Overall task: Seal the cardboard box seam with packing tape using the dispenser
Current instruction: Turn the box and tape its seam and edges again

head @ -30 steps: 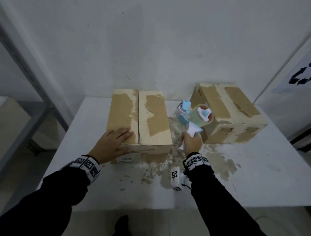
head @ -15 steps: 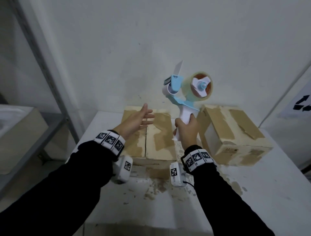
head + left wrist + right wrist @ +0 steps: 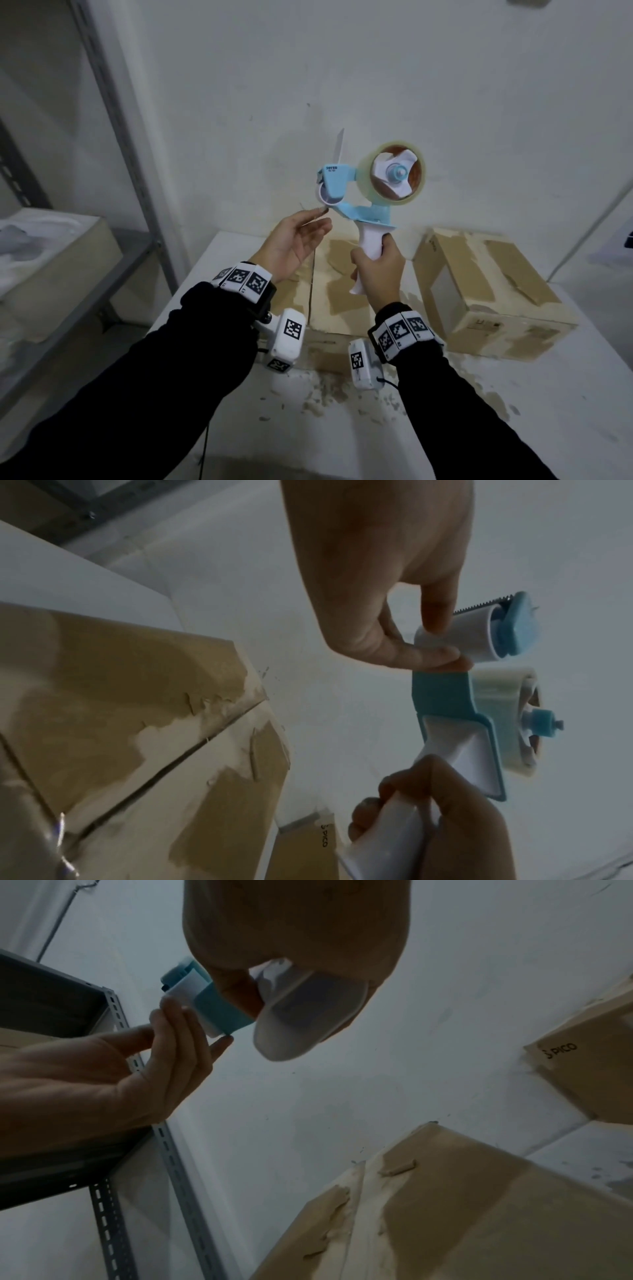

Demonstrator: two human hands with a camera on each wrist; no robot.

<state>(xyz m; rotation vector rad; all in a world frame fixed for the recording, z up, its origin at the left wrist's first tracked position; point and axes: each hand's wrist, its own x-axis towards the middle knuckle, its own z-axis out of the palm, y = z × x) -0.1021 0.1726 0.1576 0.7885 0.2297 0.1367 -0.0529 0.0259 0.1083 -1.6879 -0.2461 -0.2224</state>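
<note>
- Right hand (image 3: 378,270) is clenched round the white pistol handle of the blue-and-white plastic tape dispenser (image 3: 356,195), holding it upright in the air above the worn brown cardboard box with the open centre seam (image 3: 337,294).
- Roll of clear packing tape (image 3: 392,174) sits on the dispenser's hub, on the side away from the left hand.
- Left hand (image 3: 294,240) is raised at the dispenser's roller end; in the left wrist view, thumb and forefinger (image 3: 436,615) close on the white roller just below the serrated blade. Whether a tape end lies between them, I cannot tell; the tape is clear and the light dim.
- Box seam shows no fresh tape; flaps meet with a dark gap along it.
- A second torn cardboard box (image 3: 493,291) stands on the white table (image 3: 513,411), to the right of the dispenser.
- Judged step: finding and freeing the tape's loose end. Sealing not begun.
- Next move likely calls for drawing a short tail over the roller, then lowering the dispenser to the seam's far end.
</note>
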